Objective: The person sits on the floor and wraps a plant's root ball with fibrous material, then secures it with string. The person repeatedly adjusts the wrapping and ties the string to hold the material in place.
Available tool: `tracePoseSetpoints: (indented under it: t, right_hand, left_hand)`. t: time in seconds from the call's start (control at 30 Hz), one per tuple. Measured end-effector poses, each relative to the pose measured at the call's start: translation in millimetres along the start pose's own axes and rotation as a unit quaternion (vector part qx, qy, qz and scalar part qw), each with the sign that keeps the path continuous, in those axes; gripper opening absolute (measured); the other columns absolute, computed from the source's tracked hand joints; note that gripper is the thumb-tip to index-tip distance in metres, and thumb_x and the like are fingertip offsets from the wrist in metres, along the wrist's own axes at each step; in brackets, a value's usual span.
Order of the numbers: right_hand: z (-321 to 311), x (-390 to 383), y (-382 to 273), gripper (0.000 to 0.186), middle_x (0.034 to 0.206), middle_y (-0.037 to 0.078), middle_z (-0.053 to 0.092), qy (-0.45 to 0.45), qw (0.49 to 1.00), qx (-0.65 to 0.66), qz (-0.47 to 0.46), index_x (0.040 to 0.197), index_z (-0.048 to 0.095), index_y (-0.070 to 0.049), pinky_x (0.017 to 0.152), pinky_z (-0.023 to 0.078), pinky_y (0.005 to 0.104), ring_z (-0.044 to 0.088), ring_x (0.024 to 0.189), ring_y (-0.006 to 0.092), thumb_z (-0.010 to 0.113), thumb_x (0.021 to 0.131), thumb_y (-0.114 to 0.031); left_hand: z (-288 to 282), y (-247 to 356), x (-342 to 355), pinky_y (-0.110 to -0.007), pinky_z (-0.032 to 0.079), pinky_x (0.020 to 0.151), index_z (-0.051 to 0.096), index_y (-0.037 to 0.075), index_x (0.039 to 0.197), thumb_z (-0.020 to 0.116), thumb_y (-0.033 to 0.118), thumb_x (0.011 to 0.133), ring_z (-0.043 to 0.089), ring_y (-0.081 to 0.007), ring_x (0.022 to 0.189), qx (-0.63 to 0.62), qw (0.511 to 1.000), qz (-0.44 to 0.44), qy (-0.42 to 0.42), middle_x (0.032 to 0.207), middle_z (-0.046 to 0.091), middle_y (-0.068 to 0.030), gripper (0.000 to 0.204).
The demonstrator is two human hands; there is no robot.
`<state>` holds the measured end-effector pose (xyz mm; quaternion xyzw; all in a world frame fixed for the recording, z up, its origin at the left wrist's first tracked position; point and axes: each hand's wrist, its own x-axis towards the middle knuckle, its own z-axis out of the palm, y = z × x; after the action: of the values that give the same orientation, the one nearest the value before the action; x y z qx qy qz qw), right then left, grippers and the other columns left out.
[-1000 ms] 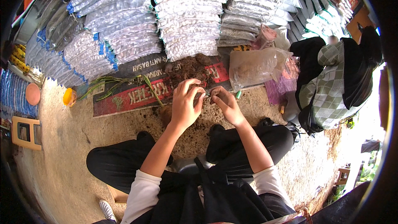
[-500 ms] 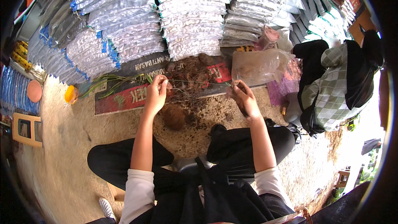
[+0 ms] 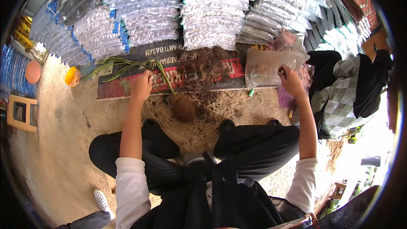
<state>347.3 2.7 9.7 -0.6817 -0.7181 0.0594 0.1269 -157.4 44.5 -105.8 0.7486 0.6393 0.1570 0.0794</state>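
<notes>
A thin pale thread [image 3: 254, 75] is stretched level between my hands, well apart in front of me. My left hand [image 3: 142, 86] is closed on one end of it, beside long green leaves [image 3: 114, 61]. My right hand [image 3: 291, 83] pinches the other end, in front of a clear plastic bag [image 3: 263, 57]. Beneath the thread lies a heap of dark brown fibre [image 3: 203, 61]. Nearer me, a round brown ball [image 3: 183, 108] rests on the ground, with a green stalk reaching up from it. A small green cylinder [image 3: 251, 93] lies below the bag.
Tall stacks of filled plastic bags [image 3: 216, 12] line the back. A printed dark sheet [image 3: 123, 85] lies under the fibre. A person in checked clothing [image 3: 343, 89] sits at right. At left are a yellow-orange container [image 3: 72, 76] and a tan stool [image 3: 22, 112].
My hands have moved farther apart, the left going left and the right going right and up, drawing the thread longer. The stalk on the ball and the green cylinder now show.
</notes>
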Motion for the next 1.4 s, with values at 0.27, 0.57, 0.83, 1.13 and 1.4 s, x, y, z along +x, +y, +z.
tracePoseSetpoints:
  t: [0.27, 0.57, 0.83, 1.13, 1.4]
  right_hand:
    - [13.0, 3.8, 70.8, 0.021, 0.081, 0.021, 0.059, 0.091, 0.994, -0.023, 0.054, 0.096, 0.051, 0.0, 0.067, 0.043, 0.0429, 0.057, 0.079, 0.0381, 0.054, 0.078, -0.01]
    - [31.6, 2.9, 110.3, 0.037, 0.098, 0.023, 0.054, 0.077, 0.988, -0.088, 0.099, 0.103, 0.047, 0.001, 0.074, 0.043, 0.0415, 0.055, 0.088, 0.0365, 0.062, 0.072, -0.013]
    - [35.6, 19.3, 28.7, 0.044, 0.103, 0.013, 0.052, 0.068, 0.923, 0.345, 0.157, 0.114, 0.047, -0.004, 0.071, 0.044, 0.0328, 0.052, 0.086, 0.0226, 0.063, 0.076, -0.019]
    - [110.8, -7.1, -166.5, 0.033, 0.102, 0.012, 0.055, -0.235, 0.856, 0.454, -0.076, 0.113, 0.049, -0.004, 0.079, 0.044, 0.0338, 0.055, 0.087, 0.0186, 0.051, 0.088, -0.025]
    - [148.3, -11.7, -144.0, 0.022, 0.071, 0.006, 0.06, -0.228, 0.844, 0.482, -0.064, 0.092, 0.059, 0.001, 0.054, 0.041, 0.027, 0.048, 0.057, 0.0082, 0.056, 0.084, -0.02]
  left_hand:
    - [30.8, -39.9, -22.9, -0.039, 0.048, 0.059, 0.052, 0.004, 0.1, 0.045, 0.019, 0.089, 0.057, -0.0276, 0.063, 0.008, 0.991, -0.103, -0.088, 0.073, 0.06, -0.0121, 0.02]
    - [17.7, -33.5, -30.6, -0.04, 0.047, 0.06, 0.052, 0.004, 0.102, 0.043, 0.019, 0.089, 0.057, -0.028, 0.067, -0.036, 0.99, -0.11, -0.084, 0.077, 0.06, -0.0119, 0.021]
    - [-2.6, 54.7, -22.0, -0.043, 0.045, 0.063, 0.053, 0.005, 0.09, 0.046, 0.02, 0.087, 0.057, -0.0298, 0.071, -0.085, 0.985, 0.022, -0.146, 0.076, 0.059, -0.0141, 0.017]
    - [-3.2, 152.6, -24.6, -0.039, 0.047, 0.058, 0.052, 0.001, 0.088, 0.056, 0.011, 0.08, 0.058, -0.0296, 0.062, -0.059, 0.965, 0.24, -0.087, 0.065, 0.058, -0.013, 0.014]
    - [12.2, 125.5, -16.2, -0.037, 0.046, 0.053, 0.051, 0.003, 0.092, 0.054, 0.014, 0.083, 0.057, -0.0247, 0.055, -0.067, 0.971, 0.219, -0.067, 0.06, 0.057, -0.0098, 0.014]
